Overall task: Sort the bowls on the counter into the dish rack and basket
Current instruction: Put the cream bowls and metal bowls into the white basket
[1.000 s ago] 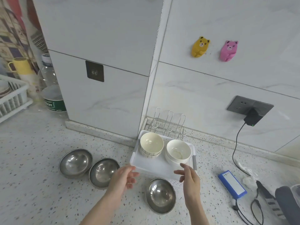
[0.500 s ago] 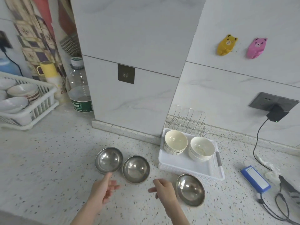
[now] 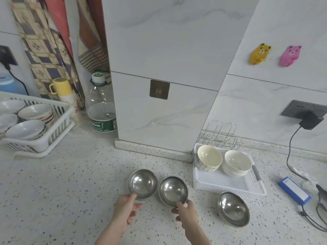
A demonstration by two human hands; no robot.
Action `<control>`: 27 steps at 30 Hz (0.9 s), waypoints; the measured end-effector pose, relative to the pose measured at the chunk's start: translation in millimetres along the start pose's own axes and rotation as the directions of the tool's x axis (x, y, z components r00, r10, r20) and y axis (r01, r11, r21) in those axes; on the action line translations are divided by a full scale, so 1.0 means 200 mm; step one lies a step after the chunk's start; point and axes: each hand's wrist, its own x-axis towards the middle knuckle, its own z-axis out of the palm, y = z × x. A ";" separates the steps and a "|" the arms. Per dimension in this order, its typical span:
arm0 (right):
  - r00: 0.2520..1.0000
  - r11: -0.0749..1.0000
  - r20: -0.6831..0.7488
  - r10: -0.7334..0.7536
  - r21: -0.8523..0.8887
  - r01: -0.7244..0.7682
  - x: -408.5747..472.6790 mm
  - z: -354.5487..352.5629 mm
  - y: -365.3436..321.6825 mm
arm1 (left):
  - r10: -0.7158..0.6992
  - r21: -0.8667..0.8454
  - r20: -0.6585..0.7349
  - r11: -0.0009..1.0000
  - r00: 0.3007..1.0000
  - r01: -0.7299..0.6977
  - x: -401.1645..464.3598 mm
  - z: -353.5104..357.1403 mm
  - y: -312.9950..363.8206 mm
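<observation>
Domestic kitchen. Indicators: speckled stone counter (image 3: 62, 183), tiled wall (image 3: 274, 96), white dish rack (image 3: 58, 128) holding ceramic bowls (image 3: 34, 111), steel bowls (image 3: 142, 183).

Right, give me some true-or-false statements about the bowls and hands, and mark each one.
1. Three steel bowls sit on the counter. True: left steel bowl, middle steel bowl, right steel bowl.
2. The white basket holds steel bowls. False: it holds cream bowls.
3. The left hand touches the left steel bowl's rim. True.
4. The right hand is on the right steel bowl. False: it is at the middle one.
5. The dish rack is empty. False: it holds white bowls.
</observation>
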 end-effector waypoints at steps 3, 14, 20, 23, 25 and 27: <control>1.000 0.998 -0.022 0.011 0.064 -0.010 -0.01 0.03 0.01 | -0.009 0.050 0.040 0.999 0.999 0.007 0.02 -0.01 0.01; 0.994 0.980 -0.103 -0.045 0.189 0.064 -0.08 -0.04 -0.02 | 0.087 0.031 0.030 0.996 0.996 -0.087 0.06 0.01 0.05; 0.971 0.937 -0.152 -0.183 0.272 0.219 -0.10 -0.25 -0.10 | 0.193 -0.023 0.051 0.981 0.980 -0.192 -0.01 0.13 0.13; 0.923 0.910 -0.262 -0.281 0.234 0.343 -0.10 -0.41 -0.17 | 0.225 -0.069 0.085 0.973 0.971 -0.219 -0.06 0.23 0.17; 0.871 0.901 -0.346 -0.350 0.132 0.414 -0.11 -0.51 -0.21 | 0.234 -0.091 0.115 0.970 0.966 -0.224 -0.09 0.31 0.19; 0.821 0.888 -0.399 -0.408 0.034 0.458 -0.11 -0.61 -0.23 | 0.238 -0.094 0.137 0.969 0.962 -0.227 -0.13 0.39 0.21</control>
